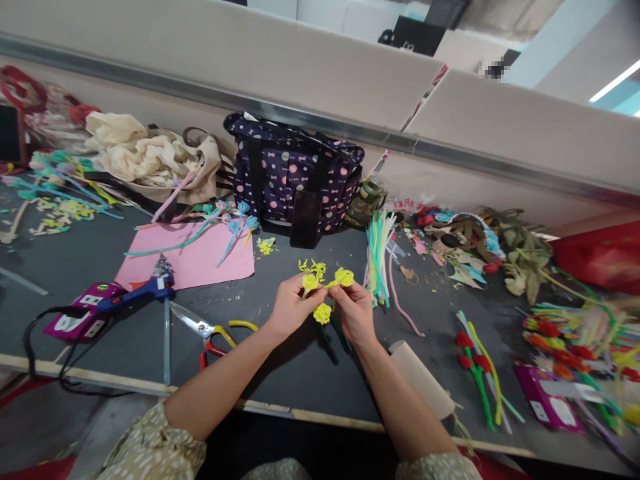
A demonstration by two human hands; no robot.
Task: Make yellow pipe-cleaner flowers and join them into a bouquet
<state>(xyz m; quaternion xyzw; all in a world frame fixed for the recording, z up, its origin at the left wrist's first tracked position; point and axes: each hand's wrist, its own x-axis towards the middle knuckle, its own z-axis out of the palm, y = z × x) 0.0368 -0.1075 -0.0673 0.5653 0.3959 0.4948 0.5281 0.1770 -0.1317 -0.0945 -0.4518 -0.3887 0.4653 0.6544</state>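
Over the middle of the dark table, my left hand (294,305) pinches a yellow pipe-cleaner flower (310,283) between thumb and fingers. Close beside it, my right hand (356,312) is closed on another yellow pipe-cleaner flower (343,277). A third yellow bloom (323,313) shows just below the fingertips; whether it is joined to the others I cannot tell. Yellow pipe-cleaner pieces (313,268) lie on the table behind the hands. Beneath them is a dark-handled tool (327,343), its working end hidden.
Scissors (200,327) and a blue glue gun (135,293) with its cord lie left, near a pink sheet (200,257). A phone (306,220) leans on a patterned bag (295,167). Rightward are a pipe-cleaner bundle (380,257), a cardboard roll (423,380) and red-tipped stems (475,367).
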